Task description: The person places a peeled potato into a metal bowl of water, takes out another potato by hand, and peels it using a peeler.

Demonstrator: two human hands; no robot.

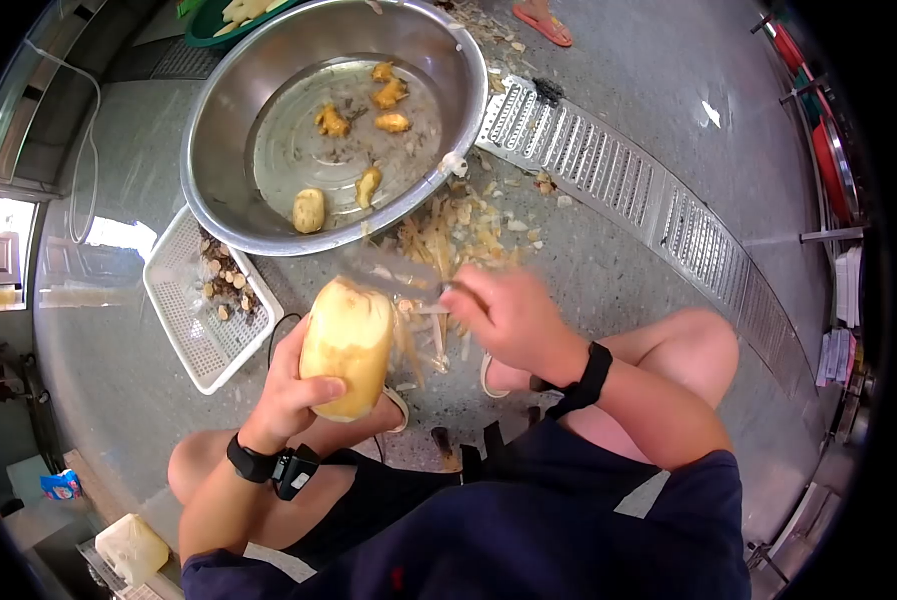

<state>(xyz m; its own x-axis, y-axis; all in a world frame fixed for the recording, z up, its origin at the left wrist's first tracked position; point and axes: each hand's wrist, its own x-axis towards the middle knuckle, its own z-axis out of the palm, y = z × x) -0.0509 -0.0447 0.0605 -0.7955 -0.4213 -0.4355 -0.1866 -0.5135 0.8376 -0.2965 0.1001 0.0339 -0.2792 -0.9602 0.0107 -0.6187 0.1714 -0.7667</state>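
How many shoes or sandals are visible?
3: the worker's pale left shoe, the pale right shoe, and an orange sandal near the top of the picture. Others may be hidden.

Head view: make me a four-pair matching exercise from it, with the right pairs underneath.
Things
1. large pale vegetable
2. knobbly orange-brown pieces
3. white basket
4. sandal

Places and states
A. worn on a foot
B. held in the left hand
C. lying inside the metal basin
D. holding small cut bits

Pairs: 1-B, 2-C, 3-D, 4-A
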